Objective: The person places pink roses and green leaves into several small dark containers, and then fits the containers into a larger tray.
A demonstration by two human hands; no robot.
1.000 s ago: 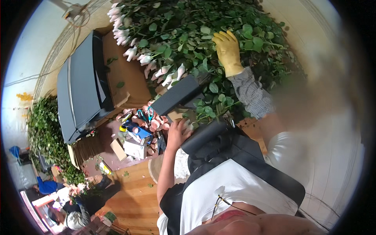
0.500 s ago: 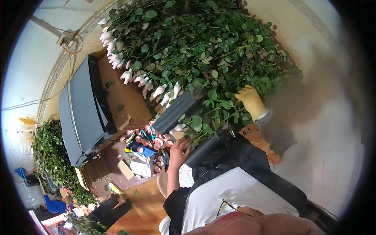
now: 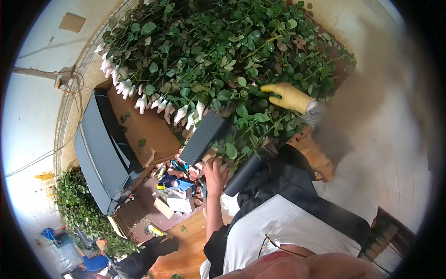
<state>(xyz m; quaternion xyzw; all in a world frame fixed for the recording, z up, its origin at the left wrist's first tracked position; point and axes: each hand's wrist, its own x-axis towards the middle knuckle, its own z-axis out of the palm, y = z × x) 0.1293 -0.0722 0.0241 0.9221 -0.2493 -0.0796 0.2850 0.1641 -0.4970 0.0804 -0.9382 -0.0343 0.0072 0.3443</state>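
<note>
My bare left hand (image 3: 215, 176) is at the lower end of a dark ribbed block (image 3: 202, 137), beside a black padded roll (image 3: 246, 176). Its fingers are curled; what lies inside them is hidden, though something pale and tan shows at the fingertips. Leafy rose stems (image 3: 251, 128) lie between the block and the roll. My right hand (image 3: 289, 96), in a yellow glove with a grey knitted cuff, hovers over or touches the foliage with thumb and fingers apart. Nothing shows in it. Beyond, a big heap of roses (image 3: 213, 56) has heads in white sleeves (image 3: 141, 103) along its left edge.
An open cardboard box (image 3: 139, 125) with a grey-blue panel (image 3: 100, 153) stands at left. Below it, a table holds loose petals, teal-handled scissors (image 3: 179, 166), a yellow tape (image 3: 160, 185) and a small white box (image 3: 180, 203). More foliage (image 3: 79, 204) and a person's dark-clothed leg (image 3: 139, 260) are lower left.
My gloved right hand has moved left and slightly up over the leaves, and its fingers have stretched out. My left hand stays by the ribbed block. The whole view has shifted a little.
</note>
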